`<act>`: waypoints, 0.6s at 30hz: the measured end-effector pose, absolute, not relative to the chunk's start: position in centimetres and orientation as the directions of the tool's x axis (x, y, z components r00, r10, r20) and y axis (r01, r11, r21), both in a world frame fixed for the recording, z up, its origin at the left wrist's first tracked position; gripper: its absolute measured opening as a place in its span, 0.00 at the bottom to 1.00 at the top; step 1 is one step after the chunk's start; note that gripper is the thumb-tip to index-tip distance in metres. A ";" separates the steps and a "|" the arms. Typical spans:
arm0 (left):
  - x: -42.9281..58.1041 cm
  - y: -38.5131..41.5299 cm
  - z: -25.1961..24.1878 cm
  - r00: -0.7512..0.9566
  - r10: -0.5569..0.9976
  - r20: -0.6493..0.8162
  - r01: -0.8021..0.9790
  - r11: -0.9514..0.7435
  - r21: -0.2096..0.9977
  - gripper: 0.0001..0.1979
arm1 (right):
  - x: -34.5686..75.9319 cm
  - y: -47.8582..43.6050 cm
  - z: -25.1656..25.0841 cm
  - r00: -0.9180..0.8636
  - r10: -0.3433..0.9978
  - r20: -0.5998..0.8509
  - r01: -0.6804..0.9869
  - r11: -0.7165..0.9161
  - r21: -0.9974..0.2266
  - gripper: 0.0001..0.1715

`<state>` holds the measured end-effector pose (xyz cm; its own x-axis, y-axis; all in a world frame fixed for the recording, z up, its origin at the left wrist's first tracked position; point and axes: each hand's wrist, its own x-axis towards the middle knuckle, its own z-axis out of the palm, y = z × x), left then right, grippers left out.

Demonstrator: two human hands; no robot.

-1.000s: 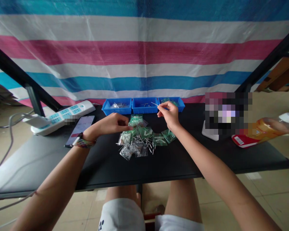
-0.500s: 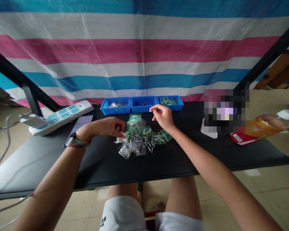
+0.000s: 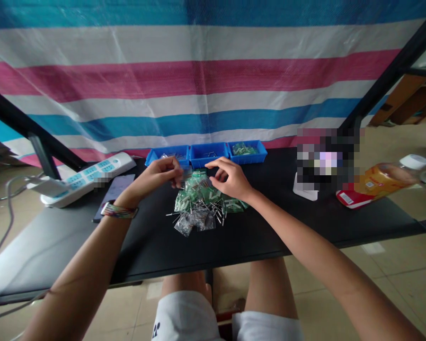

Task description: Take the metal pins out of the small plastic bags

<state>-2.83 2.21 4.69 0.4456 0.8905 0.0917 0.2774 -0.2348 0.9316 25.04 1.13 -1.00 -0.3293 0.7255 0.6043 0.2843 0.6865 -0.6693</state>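
Note:
A pile of small green and clear bags and loose metal pins (image 3: 200, 206) lies on the black table (image 3: 270, 222). Behind it stand three blue bins: left (image 3: 166, 154), middle (image 3: 208, 152) and right (image 3: 247, 150). My left hand (image 3: 159, 175) is raised between the pile and the left bin, its fingertips pinched on what looks like a small clear bag. My right hand (image 3: 230, 179) hovers over the pile's far side with loosely curled, parted fingers and nothing visible in them.
A white power strip (image 3: 88, 176) and a dark phone (image 3: 114, 190) lie at the left. At the right are a white stand (image 3: 305, 188) under a blurred patch and an orange bottle (image 3: 386, 182) on its side. A striped tarp hangs behind.
My right hand came back from the middle bin, without the pin it held, to above the pile. My left hand lifted off the pile's left side toward the left bin.

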 end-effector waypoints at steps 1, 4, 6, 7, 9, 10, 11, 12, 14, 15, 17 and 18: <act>-2.1 2.2 4.2 0.410 0.903 0.127 0.223 -0.235 0.946 0.17 | 25.0 0.7 -0.8 -0.381 0.681 0.625 0.311 0.731 -0.607 0.22; -0.2 2.0 3.1 0.384 0.911 0.150 0.095 -0.201 0.975 0.19 | 24.9 -0.2 -0.5 -0.465 0.600 0.651 0.375 0.800 -0.469 0.22; 0.7 1.8 2.6 0.382 0.911 0.157 0.038 -0.185 0.982 0.20 | 24.8 -0.4 -0.4 -0.454 0.590 0.668 0.392 0.805 -0.445 0.16; 0.9 1.7 2.5 0.378 0.911 0.163 0.016 -0.182 0.983 0.21 | 24.8 -0.4 -0.4 -0.432 0.598 0.676 0.395 0.799 -0.454 0.14; 1.1 1.5 2.2 0.365 0.913 0.180 -0.013 -0.189 0.982 0.22 | 24.7 -0.2 -0.5 -0.365 0.636 0.680 0.391 0.767 -0.508 0.14; 1.2 1.4 2.1 0.355 0.914 0.196 -0.017 -0.203 0.979 0.21 | 24.7 0.0 -0.5 -0.329 0.670 0.665 0.377 0.739 -0.558 0.15; 1.2 1.4 2.0 0.348 0.912 0.215 -0.007 -0.227 0.974 0.19 | 24.6 0.1 -0.6 -0.296 0.714 0.634 0.350 0.699 -0.624 0.16; 1.1 1.3 1.8 0.346 0.907 0.240 0.019 -0.263 0.965 0.17 | 24.5 0.3 -0.7 -0.270 0.762 0.589 0.309 0.648 -0.696 0.17; 1.2 1.2 1.5 0.346 0.884 0.315 0.111 -0.372 0.922 0.16 | 24.3 0.6 -1.0 -0.242 0.842 0.481 0.210 0.530 -0.822 0.20; 1.2 1.1 1.5 0.349 0.864 0.362 0.166 -0.438 0.884 0.16 | 24.2 0.7 -1.2 -0.233 0.870 0.434 0.163 0.475 -0.865 0.21; 1.4 0.8 1.4 0.372 0.810 0.454 0.270 -0.562 0.782 0.18 | 24.1 0.9 -1.4 -0.220 0.899 0.379 0.082 0.404 -0.911 0.25; 1.5 0.6 1.5 0.393 0.777 0.492 0.311 -0.616 0.724 0.18 | 24.0 1.0 -1.5 -0.216 0.905 0.366 0.047 0.384 -0.922 0.27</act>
